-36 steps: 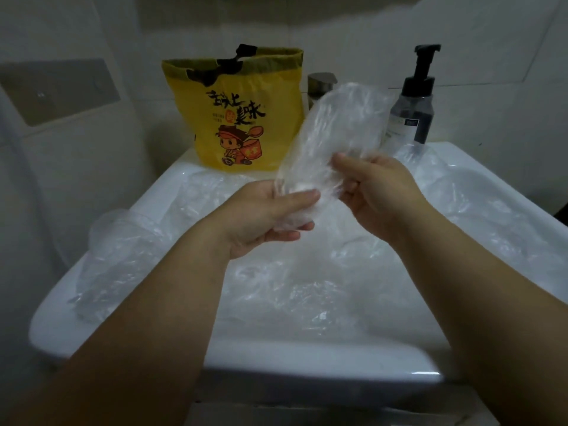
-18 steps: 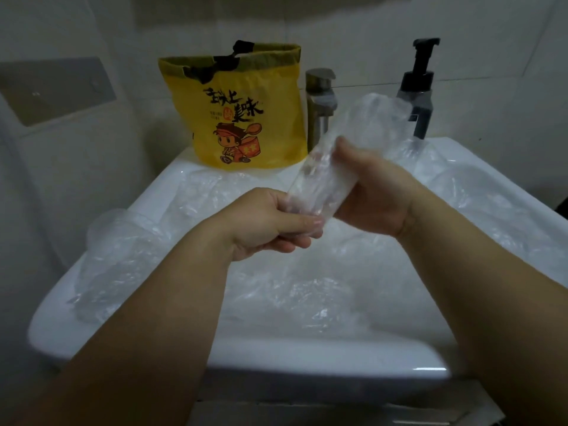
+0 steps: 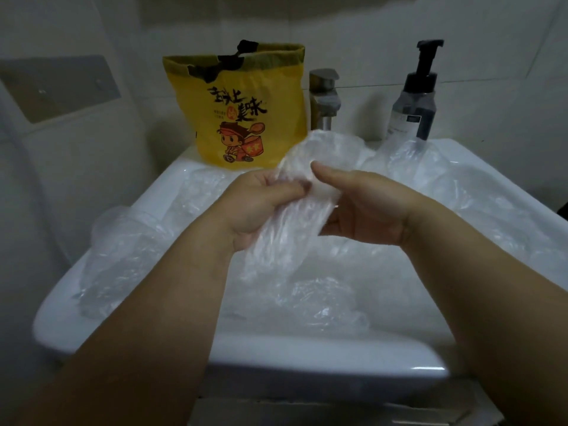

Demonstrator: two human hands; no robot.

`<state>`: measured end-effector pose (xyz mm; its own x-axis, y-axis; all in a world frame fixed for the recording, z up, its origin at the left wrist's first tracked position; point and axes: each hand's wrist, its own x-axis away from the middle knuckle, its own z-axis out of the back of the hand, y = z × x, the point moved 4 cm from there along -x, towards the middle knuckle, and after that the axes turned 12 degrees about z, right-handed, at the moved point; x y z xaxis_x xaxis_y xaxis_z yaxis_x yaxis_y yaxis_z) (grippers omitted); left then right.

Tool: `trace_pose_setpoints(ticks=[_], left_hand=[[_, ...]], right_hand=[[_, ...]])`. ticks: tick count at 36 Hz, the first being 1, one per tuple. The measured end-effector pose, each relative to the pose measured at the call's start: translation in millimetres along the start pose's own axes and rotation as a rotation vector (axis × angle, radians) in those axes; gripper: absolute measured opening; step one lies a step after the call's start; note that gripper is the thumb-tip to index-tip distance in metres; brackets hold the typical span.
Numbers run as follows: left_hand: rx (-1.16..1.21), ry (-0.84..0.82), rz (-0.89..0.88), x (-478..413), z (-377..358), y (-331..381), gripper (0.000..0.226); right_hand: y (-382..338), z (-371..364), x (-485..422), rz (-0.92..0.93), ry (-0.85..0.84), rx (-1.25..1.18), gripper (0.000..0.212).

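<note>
Plastic bag (image 3: 295, 215), thin and clear, held up over the white sink (image 3: 307, 355) between both hands. Pinched near its middle by the curled fingers (image 3: 289, 189) of the left hand (image 3: 261, 210) and by the thumb and bent fingers of the right hand (image 3: 368, 210), one on each side, both just as near. Stretched long, from up by the tap (image 3: 324, 96) down toward the pile of other bags (image 3: 322, 299) in the sink. Brought lower than half a second before, no longer up in front of the soap bottle (image 3: 412, 103); hands pulled closer together too

Dim, soft indoor light; slight blur, wide-angle edge distortion.
</note>
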<state>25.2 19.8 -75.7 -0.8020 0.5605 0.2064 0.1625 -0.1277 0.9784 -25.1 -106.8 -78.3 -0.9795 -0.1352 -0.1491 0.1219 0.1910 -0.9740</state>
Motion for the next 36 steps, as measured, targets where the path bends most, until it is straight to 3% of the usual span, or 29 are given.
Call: trace_pose_setpoints(ticks=[2,4,7,10,12,16,19,21,23,27,32,36], left_hand=[[0.083,0.049,0.007,-3,5,0,0.017],[0.145,0.062,0.032,-6,8,0,0.024],[0.157,-0.046,0.096,-4,5,1,0.034],[0.184,-0.124,0.172,-2,5,0,0.041],[0.202,-0.096,0.218,-4,9,-3,0.033],[0.267,0.018,0.252,-4,15,-5,0.023],[0.365,0.035,0.168,-7,19,-6,0.058],[0.413,0.057,0.201,-11,22,-9,0.049],[0.422,0.067,0.253,-13,21,-10,0.021],[0.358,0.16,0.268,-16,23,-14,0.024],[0.355,0.132,0.119,-16,20,-6,0.018],[0.144,0.054,0.006,-14,10,-2,0.027]], right_hand=[[-3,1,-1,0.053,0.079,-0.009,0.028],[-4,5,-3,0.098,0.187,0.031,0.022],[-6,7,-2,0.13,0.251,0.084,0.034],[-6,3,-1,0.123,0.18,0.136,0.06],[-5,1,-1,0.135,0.153,0.168,0.071],[-14,-3,2,0.274,0.206,0.375,0.065],[-17,-10,8,0.345,0.115,0.728,0.075],[-15,-19,10,0.372,0.012,0.88,0.076],[-15,-25,11,0.422,-0.018,0.942,0.057],[-20,-28,10,0.481,0.046,0.926,0.015],[-19,-20,8,0.379,0.199,0.702,0.028],[-14,-8,2,0.281,0.382,0.61,0.039]])
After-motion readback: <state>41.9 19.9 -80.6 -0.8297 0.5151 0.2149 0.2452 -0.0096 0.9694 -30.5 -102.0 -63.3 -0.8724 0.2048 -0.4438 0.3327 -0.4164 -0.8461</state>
